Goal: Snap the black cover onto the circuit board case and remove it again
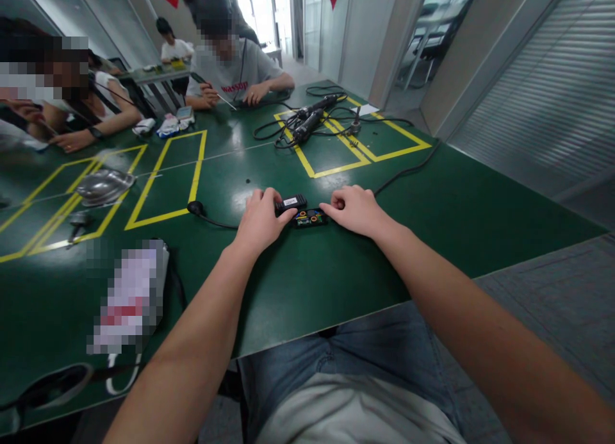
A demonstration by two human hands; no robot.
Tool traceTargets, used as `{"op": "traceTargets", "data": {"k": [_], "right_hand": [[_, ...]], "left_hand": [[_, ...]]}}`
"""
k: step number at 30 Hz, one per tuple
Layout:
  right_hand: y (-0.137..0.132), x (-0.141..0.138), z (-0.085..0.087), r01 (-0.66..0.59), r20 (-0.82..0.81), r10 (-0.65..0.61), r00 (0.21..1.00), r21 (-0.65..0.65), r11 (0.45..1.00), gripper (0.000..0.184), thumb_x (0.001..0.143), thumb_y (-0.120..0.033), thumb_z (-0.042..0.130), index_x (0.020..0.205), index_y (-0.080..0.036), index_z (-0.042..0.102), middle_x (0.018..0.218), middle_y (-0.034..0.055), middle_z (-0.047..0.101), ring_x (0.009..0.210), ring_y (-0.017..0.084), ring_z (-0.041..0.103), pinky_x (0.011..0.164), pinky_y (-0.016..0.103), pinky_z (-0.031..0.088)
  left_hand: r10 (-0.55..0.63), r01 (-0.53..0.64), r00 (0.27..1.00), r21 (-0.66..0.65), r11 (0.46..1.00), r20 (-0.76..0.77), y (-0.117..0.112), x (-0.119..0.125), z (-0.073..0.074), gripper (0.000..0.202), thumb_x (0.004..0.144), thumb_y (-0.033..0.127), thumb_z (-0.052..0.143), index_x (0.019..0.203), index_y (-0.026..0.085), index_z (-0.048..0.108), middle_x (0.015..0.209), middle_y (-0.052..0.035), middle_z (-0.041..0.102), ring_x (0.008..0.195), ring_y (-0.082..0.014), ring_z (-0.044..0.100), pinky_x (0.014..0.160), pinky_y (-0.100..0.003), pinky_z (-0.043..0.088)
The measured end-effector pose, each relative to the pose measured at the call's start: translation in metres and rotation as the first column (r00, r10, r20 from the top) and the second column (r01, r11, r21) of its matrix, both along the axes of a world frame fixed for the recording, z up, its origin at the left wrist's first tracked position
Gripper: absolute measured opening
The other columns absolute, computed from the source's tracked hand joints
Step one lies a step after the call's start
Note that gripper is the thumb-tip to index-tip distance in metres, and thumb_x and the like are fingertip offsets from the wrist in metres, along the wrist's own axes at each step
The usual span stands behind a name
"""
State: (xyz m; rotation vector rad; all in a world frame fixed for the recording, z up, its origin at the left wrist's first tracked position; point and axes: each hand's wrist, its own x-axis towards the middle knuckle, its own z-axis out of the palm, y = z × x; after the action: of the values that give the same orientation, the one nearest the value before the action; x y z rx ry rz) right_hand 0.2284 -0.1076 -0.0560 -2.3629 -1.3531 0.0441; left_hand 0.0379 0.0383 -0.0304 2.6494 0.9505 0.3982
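A small black casing lid (pixel 290 203) with a white label is pinched at its left end by my left hand (pixel 261 220), fingers closed round it. Just below it lies an open black device base (pixel 310 218) showing a circuit board with coloured parts. My right hand (pixel 353 208) rests curled on the green table (pixel 307 284), its fingertips touching the right end of the base. A black cable (pixel 211 220) runs left from the device to a small plug.
Yellow tape rectangles (pixel 163 175) mark the table. Black tools and tangled cords (pixel 312 120) lie farther back. A silvery bag (pixel 103 186) sits at left, a blurred packet (pixel 129 296) near the front left. Other people sit along the far and left sides.
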Motion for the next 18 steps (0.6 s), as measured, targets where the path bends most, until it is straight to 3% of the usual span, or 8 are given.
{"op": "traceTargets", "data": {"k": [4, 10, 14, 18], "right_hand": [[-0.001, 0.001, -0.001, -0.039, 0.003, 0.039, 0.999, 0.030, 0.999, 0.036, 0.101, -0.045, 0.065, 0.073, -0.024, 0.063, 0.088, 0.0087, 0.070, 0.092, 0.029, 0.059, 0.084, 0.042, 0.038], [0.000, 0.001, 0.002, -0.060, -0.022, 0.061, 0.998, 0.041, 0.997, 0.031, 0.101, -0.040, 0.062, 0.075, -0.024, 0.062, 0.088, 0.0082, 0.071, 0.090, 0.028, 0.059, 0.081, 0.040, 0.037], [0.000, 0.002, 0.004, -0.068, -0.026, 0.068, 0.997, 0.023, 0.997, 0.040, 0.108, -0.038, 0.052, 0.071, -0.024, 0.055, 0.084, 0.0073, 0.068, 0.086, 0.026, 0.058, 0.077, 0.039, 0.034], [0.000, 0.002, 0.004, -0.072, -0.021, 0.073, 0.997, 0.018, 0.997, 0.045, 0.111, -0.040, 0.047, 0.070, -0.024, 0.053, 0.081, 0.0073, 0.067, 0.085, 0.026, 0.059, 0.076, 0.038, 0.033]], "left_hand": [[-0.154, 0.163, 0.984, -0.113, 0.980, 0.090, 0.008, 0.002, -0.005, 0.041, 0.106, 0.026, 0.071, 0.147, 0.022, 0.072, 0.154, -0.0116, 0.074, 0.145, -0.0321, 0.065, 0.127, -0.049, 0.047], [-0.020, 0.051, 0.992, -0.254, 0.966, 0.122, 0.008, 0.001, 0.002, 0.040, 0.100, 0.025, 0.079, 0.140, 0.020, 0.080, 0.137, -0.0116, 0.085, 0.128, -0.0305, 0.078, 0.115, -0.043, 0.058], [-0.067, 0.083, 0.993, -0.167, 0.982, 0.102, 0.005, -0.001, 0.004, 0.042, 0.103, 0.023, 0.075, 0.145, 0.022, 0.079, 0.140, -0.0121, 0.083, 0.130, -0.0318, 0.077, 0.118, -0.046, 0.056], [-0.134, 0.143, 0.988, -0.148, 0.979, 0.070, 0.007, -0.003, 0.005, 0.035, 0.102, 0.026, 0.077, 0.136, 0.023, 0.084, 0.141, -0.0109, 0.083, 0.133, -0.0318, 0.076, 0.120, -0.044, 0.054]]}}
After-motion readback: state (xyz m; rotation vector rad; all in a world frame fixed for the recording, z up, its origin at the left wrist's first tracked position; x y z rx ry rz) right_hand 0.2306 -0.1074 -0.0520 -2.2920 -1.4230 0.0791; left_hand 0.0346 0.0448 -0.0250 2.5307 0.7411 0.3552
